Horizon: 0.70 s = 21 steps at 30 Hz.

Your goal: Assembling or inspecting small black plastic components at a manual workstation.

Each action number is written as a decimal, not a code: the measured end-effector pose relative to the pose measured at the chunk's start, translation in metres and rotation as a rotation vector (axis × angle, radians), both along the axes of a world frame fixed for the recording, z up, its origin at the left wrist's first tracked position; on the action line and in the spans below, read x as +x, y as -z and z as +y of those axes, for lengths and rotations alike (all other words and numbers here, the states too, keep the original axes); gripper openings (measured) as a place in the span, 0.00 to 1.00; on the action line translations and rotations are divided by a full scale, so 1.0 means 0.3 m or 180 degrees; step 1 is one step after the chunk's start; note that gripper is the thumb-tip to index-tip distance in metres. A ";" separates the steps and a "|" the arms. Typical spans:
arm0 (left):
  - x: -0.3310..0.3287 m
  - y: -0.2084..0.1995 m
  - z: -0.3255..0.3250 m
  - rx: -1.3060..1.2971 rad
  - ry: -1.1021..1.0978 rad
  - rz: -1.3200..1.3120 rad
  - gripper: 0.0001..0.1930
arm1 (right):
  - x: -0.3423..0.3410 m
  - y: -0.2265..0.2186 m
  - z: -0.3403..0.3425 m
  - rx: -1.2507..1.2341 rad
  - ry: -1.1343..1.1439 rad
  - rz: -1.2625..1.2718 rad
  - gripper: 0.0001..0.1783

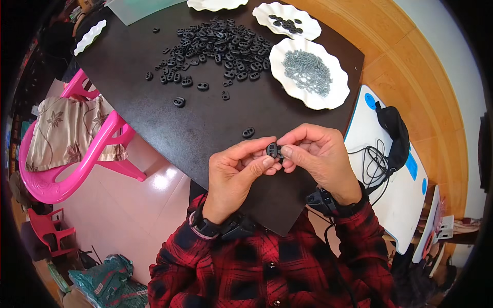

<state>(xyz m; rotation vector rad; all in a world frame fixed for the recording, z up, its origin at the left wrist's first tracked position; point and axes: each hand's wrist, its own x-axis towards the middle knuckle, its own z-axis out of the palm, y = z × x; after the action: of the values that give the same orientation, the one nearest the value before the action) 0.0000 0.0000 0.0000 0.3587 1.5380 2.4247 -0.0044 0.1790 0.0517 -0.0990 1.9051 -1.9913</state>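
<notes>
Near the front of the dark table, both my hands meet on one small black cord lock (272, 149) with two holes in its face. My left hand (233, 172) grips it from the left between thumb and fingers. From the other side, the thumb and fingers of my right hand (319, 156) pinch its right edge, covering part of it. A single black two-hole piece (248, 133) lies on the table just beyond my left fingertips. Farther off spreads a heap of similar black pieces (221, 49), with several loose ones at its near edge.
A white scalloped plate (283, 88) of small grey springs stands right of the heap. Behind it, another white plate (263, 14) holds several black parts. A pink chair (67, 190) with a cloth stands at left. Right of the table, a black cable (377, 164) lies on a white board (398, 210).
</notes>
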 end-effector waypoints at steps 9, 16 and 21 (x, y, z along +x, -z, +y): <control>-0.001 0.005 0.000 0.0405 0.0053 -0.0323 0.15 | 0.028 0.010 -0.022 0.0145 0.0251 0.1093 0.10; -0.018 0.002 0.009 0.0386 0.0058 -0.0440 0.15 | -0.009 0.002 0.015 0.1768 0.0040 0.3085 0.14; -0.024 -0.012 -0.002 0.0297 0.0036 -0.0433 0.14 | -0.038 -0.036 0.022 0.2401 -0.0472 0.4345 0.16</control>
<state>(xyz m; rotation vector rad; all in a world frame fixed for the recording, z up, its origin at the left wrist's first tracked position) -0.0073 -0.0007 0.0035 0.2140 1.3664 2.4623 -0.0157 0.1855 0.0624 -1.6250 3.0799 -0.8742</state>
